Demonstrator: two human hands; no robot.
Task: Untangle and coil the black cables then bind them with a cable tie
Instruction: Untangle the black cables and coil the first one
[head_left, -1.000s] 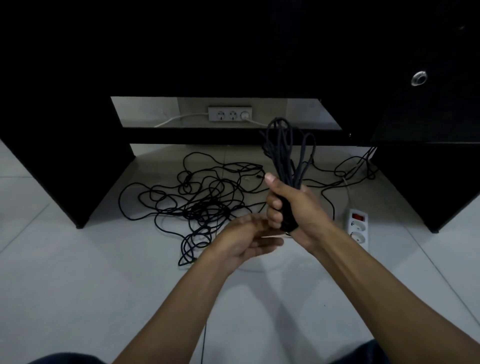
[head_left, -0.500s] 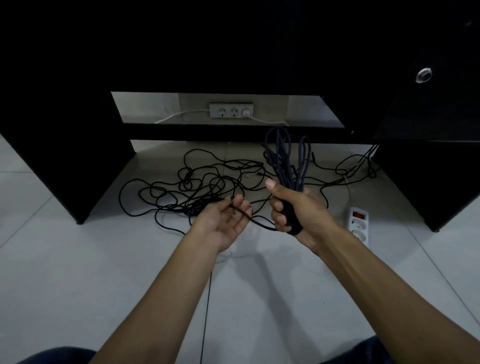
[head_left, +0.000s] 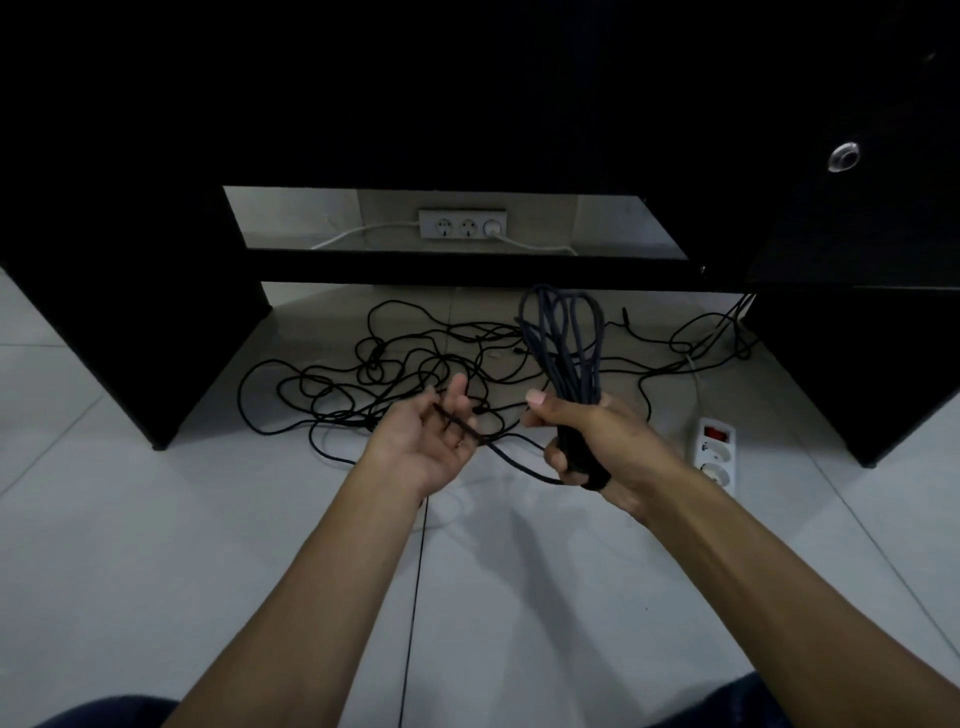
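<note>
Fingers of the right hand (head_left: 587, 441) are curled tight around the lower end of a bundle of coiled black cable (head_left: 563, 343), thumb tip up beside it, and the loops stand up and fan out above the fist. From the bottom of that fist one loose strand (head_left: 514, 462) runs left and slightly up into the left hand (head_left: 426, 441). That hand is palm up with the fingers spread and only lightly bent; the strand lies across the palm and fingers, and whether any finger pinches it cannot be told. Both hands are held above the pale tiled floor (head_left: 156, 545), close together but not touching

Beyond them a tangle of thin black cable (head_left: 395, 374) sprawls on the floor under a black desk (head_left: 130, 312), with more strands trailing toward the desk's right side. A white power strip (head_left: 716, 452) with a red switch lies on the floor just right of the right hand. On the wall behind the desk is a wall socket panel (head_left: 462, 224) with white cords leading away on both sides. Another thin dark line runs down the floor between the forearms
</note>
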